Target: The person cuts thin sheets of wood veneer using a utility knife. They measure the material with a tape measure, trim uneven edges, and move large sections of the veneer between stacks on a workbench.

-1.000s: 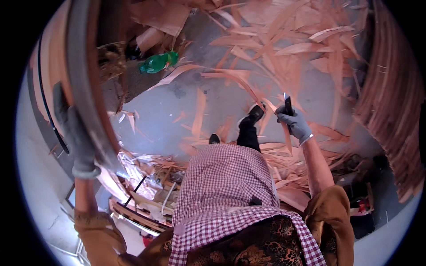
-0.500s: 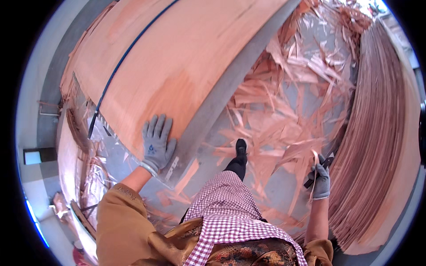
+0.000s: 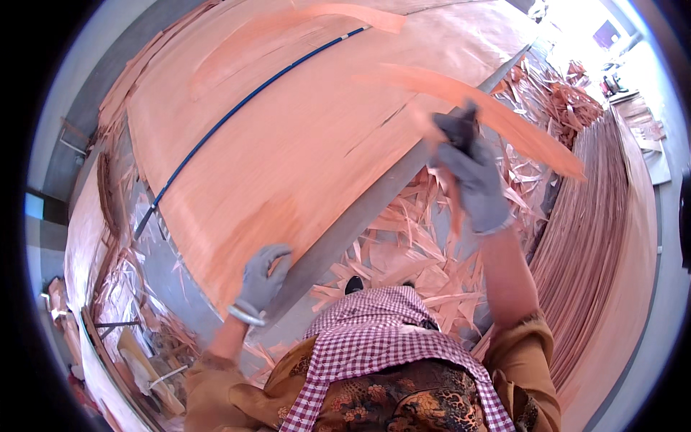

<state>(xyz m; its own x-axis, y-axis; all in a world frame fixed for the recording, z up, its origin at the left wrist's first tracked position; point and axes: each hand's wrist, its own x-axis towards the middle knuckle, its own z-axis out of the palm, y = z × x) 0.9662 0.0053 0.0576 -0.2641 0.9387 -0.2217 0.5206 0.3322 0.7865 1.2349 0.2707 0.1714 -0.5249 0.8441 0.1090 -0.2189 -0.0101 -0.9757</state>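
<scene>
A large thin wood veneer sheet [image 3: 288, 144] lies on top of a grey-edged table in front of me. My left hand [image 3: 263, 279], in a grey glove, is at its near right corner, fingers loosely bent, thumb apart, holding nothing. My right hand [image 3: 475, 183], also gloved, is raised over the table's right edge, smeared by motion. It is closed around a black tool [image 3: 458, 129] whose exact kind is blurred. A long orange veneer strip [image 3: 533, 137] hangs in the air just beyond that hand; whether the fingers also grip it I cannot tell.
A dark blue rod [image 3: 237, 108] lies across the sheet. On the right stands a tall stack of veneer sheets [image 3: 590, 245]. Torn veneer scraps [image 3: 403, 252] cover the floor between table and stack. More veneer pieces [image 3: 108, 237] are heaped at the left.
My right hand has swung up and forward from beside the stack to above the table's edge, with the black tool. My left hand has gone from lying flat to bent fingers.
</scene>
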